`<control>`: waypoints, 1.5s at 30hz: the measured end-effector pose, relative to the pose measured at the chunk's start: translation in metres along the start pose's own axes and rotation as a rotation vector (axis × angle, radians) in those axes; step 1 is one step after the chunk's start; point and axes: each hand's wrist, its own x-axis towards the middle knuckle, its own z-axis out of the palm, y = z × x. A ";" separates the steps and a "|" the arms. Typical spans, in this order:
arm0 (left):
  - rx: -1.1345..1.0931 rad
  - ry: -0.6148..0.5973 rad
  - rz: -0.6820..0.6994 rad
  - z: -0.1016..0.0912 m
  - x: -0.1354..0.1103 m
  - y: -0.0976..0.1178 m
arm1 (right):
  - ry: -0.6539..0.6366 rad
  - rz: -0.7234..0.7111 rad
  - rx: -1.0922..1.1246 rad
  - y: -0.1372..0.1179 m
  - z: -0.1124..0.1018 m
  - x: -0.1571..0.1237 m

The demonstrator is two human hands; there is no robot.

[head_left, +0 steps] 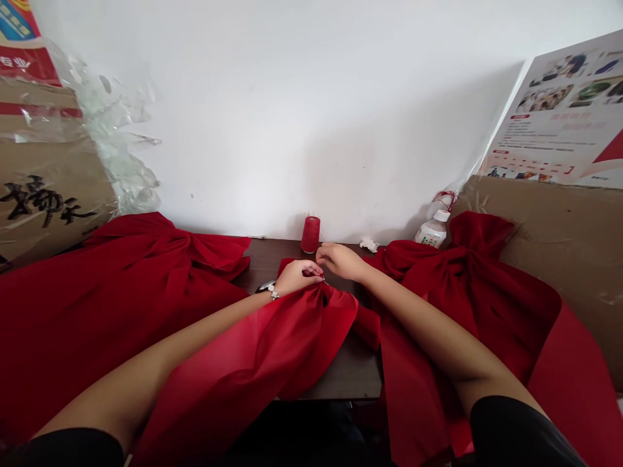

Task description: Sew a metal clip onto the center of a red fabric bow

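A gathered piece of red fabric (292,331) drapes over the table's front edge, pleats drawn together at its top. My left hand (296,275), with a white bracelet and a watch at the wrist, is closed in a pinch on that gather. A small thin shiny piece (325,280) shows by its fingertips, too small to name. Just above and to the right, my right hand (341,259) is closed with fingertips together; whatever it pinches cannot be made out. Behind the hands stands a spool of red thread (310,235), with thin needle-like points at its top.
Large red fabric bows lie at left (146,259) and right (467,272) on the dark table (341,376). A white bottle (432,230) and a crumpled white scrap (368,244) sit near the wall. Cardboard boxes (39,149) (545,227) flank both sides.
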 end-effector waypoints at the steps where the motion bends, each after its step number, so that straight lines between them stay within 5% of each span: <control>1: -0.015 -0.012 -0.001 -0.001 0.000 0.000 | 0.016 0.004 0.008 0.001 0.001 0.000; 14: -0.133 -0.042 -0.026 0.001 0.005 -0.006 | 0.037 -0.053 0.070 -0.002 0.005 0.001; 27: 0.031 -0.054 -0.020 -0.005 0.003 0.002 | 0.122 -0.065 0.053 0.002 -0.011 -0.004; 33: 0.043 -0.009 -0.028 -0.002 0.001 -0.002 | 0.186 0.423 -0.142 0.017 -0.025 -0.022; 38: 0.044 0.005 -0.041 -0.002 0.001 -0.001 | 0.007 0.523 -0.172 0.043 0.000 -0.039; 45: 0.030 -0.012 -0.056 -0.003 0.000 0.001 | 0.053 0.634 -0.180 0.058 0.015 -0.039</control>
